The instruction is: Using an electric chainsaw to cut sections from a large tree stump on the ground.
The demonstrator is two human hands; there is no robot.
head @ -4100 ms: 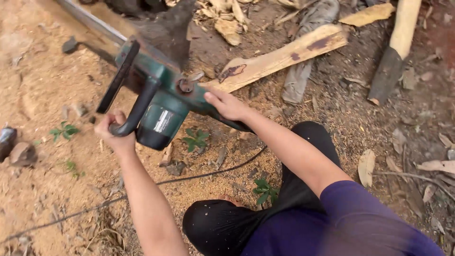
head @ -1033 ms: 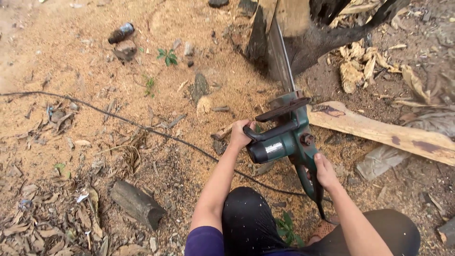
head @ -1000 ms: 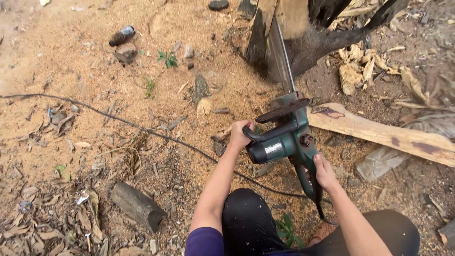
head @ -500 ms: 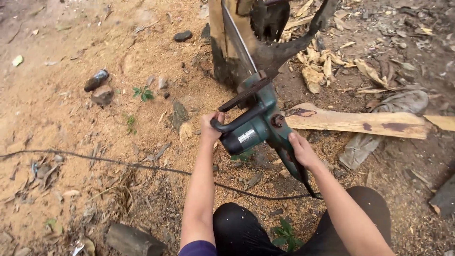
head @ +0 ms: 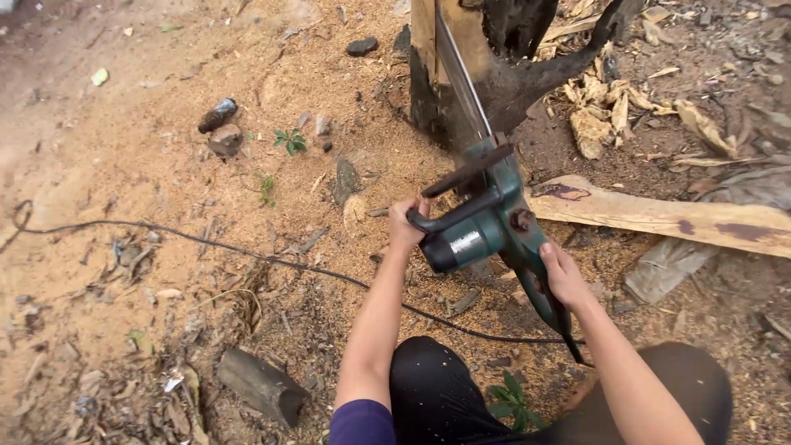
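I hold a green electric chainsaw [head: 486, 227] with both hands. My left hand [head: 405, 224] grips its black front handle. My right hand [head: 560, 276] is closed around the rear grip. The saw's bar [head: 461, 78] points away from me and lies along the cut face of a dark, charred stump [head: 486, 66]. A black power cord [head: 247, 255] trails from the saw's rear across the sawdust-covered ground to the left.
A pale cut plank [head: 659, 216] lies right of the saw. Wood chips and bark [head: 610, 115] pile beside the stump. Stones [head: 218, 115], a short log piece [head: 259, 386] and small green plants dot the ground. My knees are at the bottom.
The view has shifted so the stump and saw sit higher and more central. The saw bar has come up against the stump's cut face. Both hands keep their grip.
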